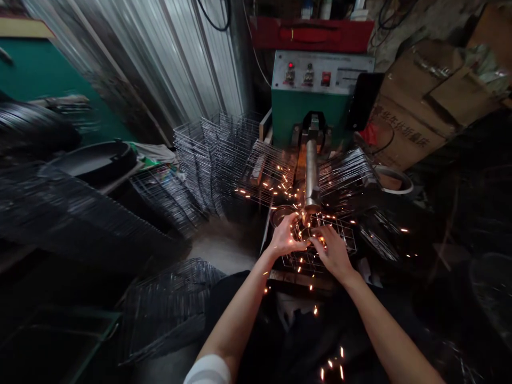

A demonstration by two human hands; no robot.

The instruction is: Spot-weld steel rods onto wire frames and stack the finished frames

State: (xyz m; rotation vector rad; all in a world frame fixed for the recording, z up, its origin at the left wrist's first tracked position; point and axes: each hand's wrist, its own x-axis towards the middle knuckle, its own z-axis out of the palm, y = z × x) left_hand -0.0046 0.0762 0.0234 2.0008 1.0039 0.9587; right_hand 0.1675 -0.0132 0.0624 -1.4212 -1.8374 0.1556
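My left hand [287, 236] is curled, thumb and fingers closed around the left side of a small metal piece under the tip of a spot welder's metal electrode arm [312, 176]. From the other side my right hand [332, 249] pinches at the same spot. Sparks and my fingers hide the piece, and its kind cannot be made out. Orange sparks fly out from the electrode tip to both sides and down toward my lap. A wire grid [347, 234] lies under and just right of my hands.
Behind the arm stands the welder's green control box [310, 109] with a lit red lamp. Stacked wire mesh panels [218, 160] stand left, and more wire pieces [346, 170] lie right. Cardboard boxes [416, 106] are at the back right. A wire stack [168, 309] sits low left.
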